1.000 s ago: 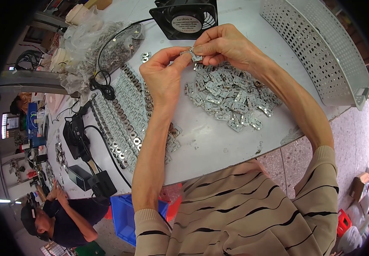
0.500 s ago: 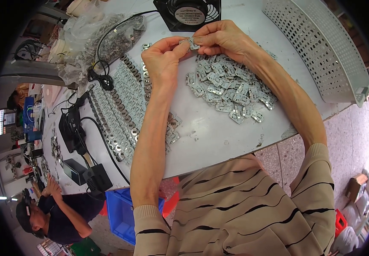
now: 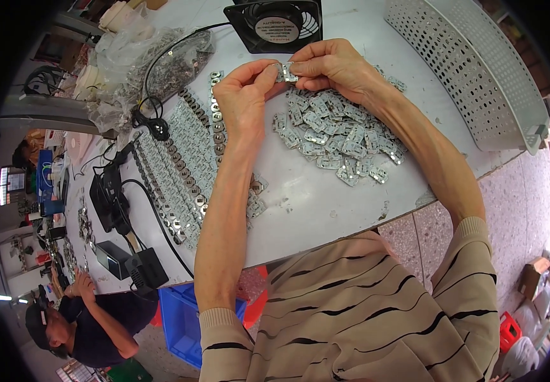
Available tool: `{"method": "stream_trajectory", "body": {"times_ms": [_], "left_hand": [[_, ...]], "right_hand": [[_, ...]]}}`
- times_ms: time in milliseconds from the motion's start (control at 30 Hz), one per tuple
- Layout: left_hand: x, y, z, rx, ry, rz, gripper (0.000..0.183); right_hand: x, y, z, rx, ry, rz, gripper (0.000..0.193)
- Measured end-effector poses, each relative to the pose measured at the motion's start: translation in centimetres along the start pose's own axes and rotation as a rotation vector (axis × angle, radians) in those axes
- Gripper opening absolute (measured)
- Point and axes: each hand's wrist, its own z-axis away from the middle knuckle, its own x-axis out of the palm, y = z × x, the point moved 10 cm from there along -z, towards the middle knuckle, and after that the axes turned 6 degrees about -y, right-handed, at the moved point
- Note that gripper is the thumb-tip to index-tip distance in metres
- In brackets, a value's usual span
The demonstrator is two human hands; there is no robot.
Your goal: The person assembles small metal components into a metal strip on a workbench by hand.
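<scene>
At far left, a co-worker (image 3: 106, 331) in a dark top and cap is seated at the table edge, hands (image 3: 84, 288) raised close together. To the right, a black power adapter (image 3: 149, 270) lies near the edge of your white table (image 3: 313, 219). Farther back is a clear plastic bag (image 3: 183, 63) filled with small metal parts. In front of the bag, flat metal pieces (image 3: 176, 169) are laid out in slanting rows, partly covered by your left forearm (image 3: 224, 229).

Your left hand (image 3: 243, 102) pinches the left end of one small flat metal part (image 3: 286, 72) between thumb and forefinger. The part is held above the table, just in front of a black square-framed fan (image 3: 278, 28). Your right hand (image 3: 338, 70) pinches the right end of the same part with thumb and forefinger; its remaining fingers are curled beneath.

Below your right hand, a loose pile (image 3: 345, 134) of similar parts lies on the table, beside your right forearm (image 3: 434, 146). At far right stands a light grey perforated basket (image 3: 479, 76).
</scene>
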Motion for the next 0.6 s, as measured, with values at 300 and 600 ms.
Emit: {"method": "stream_trajectory", "body": {"times_ms": [300, 600], "left_hand": [[0.9, 2.4, 0.9, 0.202, -0.016, -0.278, 0.011], [1.0, 3.1, 1.9, 0.282, 0.012, -0.352, 0.008]], "right_hand": [[-0.2, 0.0, 0.6, 0.016, 0.044, -0.039, 0.013], [0.2, -0.5, 1.4, 0.000, 0.000, 0.017, 0.014]]}}
